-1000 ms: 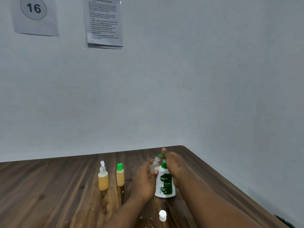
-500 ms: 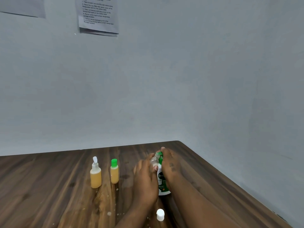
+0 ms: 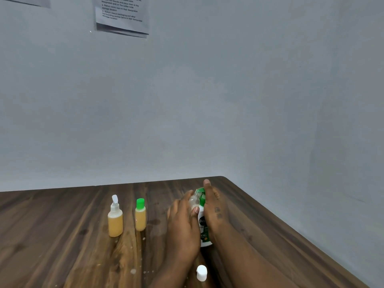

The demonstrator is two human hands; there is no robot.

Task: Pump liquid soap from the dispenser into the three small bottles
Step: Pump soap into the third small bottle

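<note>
A white soap dispenser (image 3: 203,227) with a green pump head stands on the wooden table (image 3: 62,235). My right hand (image 3: 214,208) lies over the pump head from the right, fingers on top. My left hand (image 3: 182,223) holds a small clear bottle (image 3: 193,200) tilted against the pump spout. Two small bottles of amber liquid stand to the left: one with a white flip cap (image 3: 115,220), open, and one with a green cap (image 3: 140,215). A loose white cap (image 3: 201,272) lies near the front between my forearms.
The table's right edge runs diagonally from the far corner toward the front right. A grey wall stands close behind the table, with printed sheets (image 3: 122,15) pinned high up. Small pale drops (image 3: 133,271) spot the wood near the front.
The view has tilted and shifted, so everything sits lower and further left in frame. My right hand has closed further over the pump head. The two amber bottles have not moved.
</note>
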